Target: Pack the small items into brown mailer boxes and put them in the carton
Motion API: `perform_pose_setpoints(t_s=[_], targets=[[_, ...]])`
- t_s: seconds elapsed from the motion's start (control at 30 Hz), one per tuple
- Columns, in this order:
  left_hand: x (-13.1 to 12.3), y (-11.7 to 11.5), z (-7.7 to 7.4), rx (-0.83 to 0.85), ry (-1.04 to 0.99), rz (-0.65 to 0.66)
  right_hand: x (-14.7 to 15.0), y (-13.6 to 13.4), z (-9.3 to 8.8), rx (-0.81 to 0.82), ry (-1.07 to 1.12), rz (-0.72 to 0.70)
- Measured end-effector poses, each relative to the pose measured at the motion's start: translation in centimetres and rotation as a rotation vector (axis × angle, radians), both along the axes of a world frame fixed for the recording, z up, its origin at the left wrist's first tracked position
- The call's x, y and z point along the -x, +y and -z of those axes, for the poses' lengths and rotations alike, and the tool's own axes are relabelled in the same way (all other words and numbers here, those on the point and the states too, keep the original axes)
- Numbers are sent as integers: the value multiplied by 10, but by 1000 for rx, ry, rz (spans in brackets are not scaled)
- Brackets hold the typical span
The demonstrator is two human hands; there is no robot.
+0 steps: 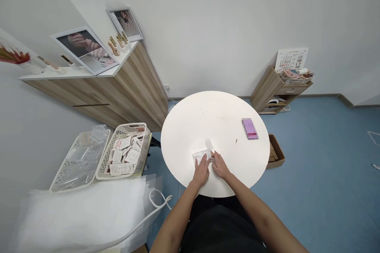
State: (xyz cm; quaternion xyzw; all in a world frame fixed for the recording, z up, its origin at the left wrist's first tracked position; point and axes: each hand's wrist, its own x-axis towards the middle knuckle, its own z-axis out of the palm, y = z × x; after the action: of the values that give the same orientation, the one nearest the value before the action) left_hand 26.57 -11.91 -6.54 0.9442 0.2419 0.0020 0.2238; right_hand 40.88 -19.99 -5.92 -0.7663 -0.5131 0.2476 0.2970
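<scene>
A small white sheet or packet lies near the front of the round white table, with a flap standing up at its right end. My left hand rests on it, fingers spread and pointing forward. At its right end my right hand is closed, with the fingertips together on the edge by the flap. The two hands nearly touch at the fingertips.
A blurred purple item lies on the table's right side. White baskets with packets and clear plastic stand at the left, above white sheets and a white cable. A brown box sits on the floor at the right.
</scene>
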Motion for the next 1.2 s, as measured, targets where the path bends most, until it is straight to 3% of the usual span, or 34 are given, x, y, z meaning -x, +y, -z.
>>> perform_pose_setpoints(t_s=[0.2,0.37,0.5,0.73,0.83,0.9,1.0,1.07,1.2], targets=[[5,15,-8,137,-40,18,-11,-1,1,15,-42,-92],[2,14,-8,130,-40,-18,-28,10,3,-25,92,62],[1,11,-5,123,-62,-40,-33,14,4,-12,67,81],[1,6,-8,158,-135,-86,-29,13,1,45,-122,-73],[4,-1,-5,168,-269,-339,-33,15,-3,130,-258,-165],[7,-5,0,221,-347,-689,-35,16,-7,172,-316,-204],[8,-8,9,503,-371,-1194,-37,19,-10,200,-342,-223],[4,-5,14,685,-364,-1311,-38,19,-9,199,-332,-219],[-14,7,18,774,-392,-1268,-37,19,-4,160,-288,-191]])
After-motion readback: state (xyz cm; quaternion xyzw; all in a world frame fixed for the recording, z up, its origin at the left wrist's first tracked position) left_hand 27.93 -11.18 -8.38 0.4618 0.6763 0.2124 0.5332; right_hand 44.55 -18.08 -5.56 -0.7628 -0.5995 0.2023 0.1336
